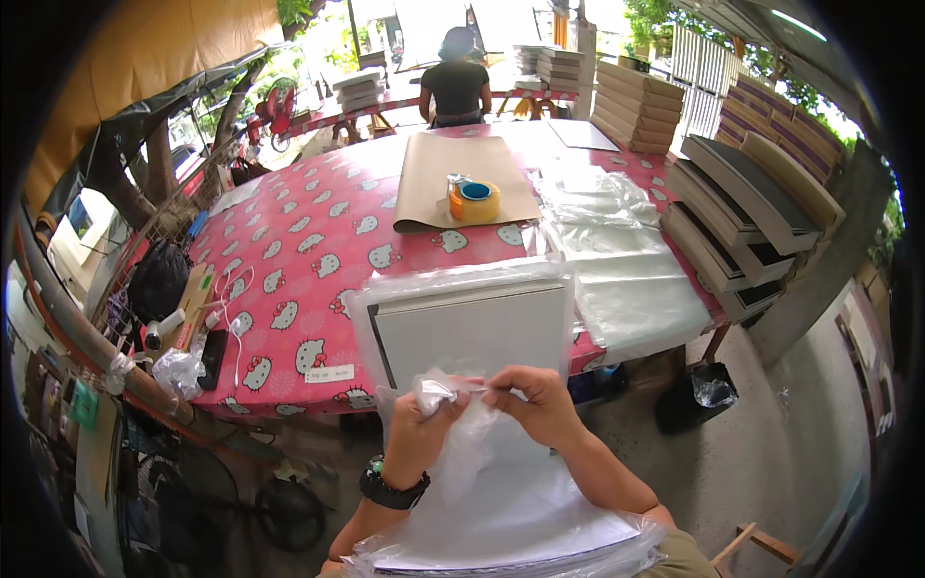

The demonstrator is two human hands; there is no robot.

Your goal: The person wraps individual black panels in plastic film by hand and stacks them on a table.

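My left hand, with a black watch on its wrist, is closed on a crumpled part of a clear plastic bag. Close beside it, my right hand pinches the same plastic between thumb and fingers. Just beyond both hands, a flat, pale grey book or box with a dark left edge lies at the table's near edge inside clear plastic. A stack of white sheets in clear plastic rests below my hands, against my body. Whether the gripped bag belongs to that stack I cannot tell.
The pink patterned table bears brown paper with a tape roll, clear plastic bags and dark-covered boxes. A phone lies left. A person sits beyond; a black bin stands right.
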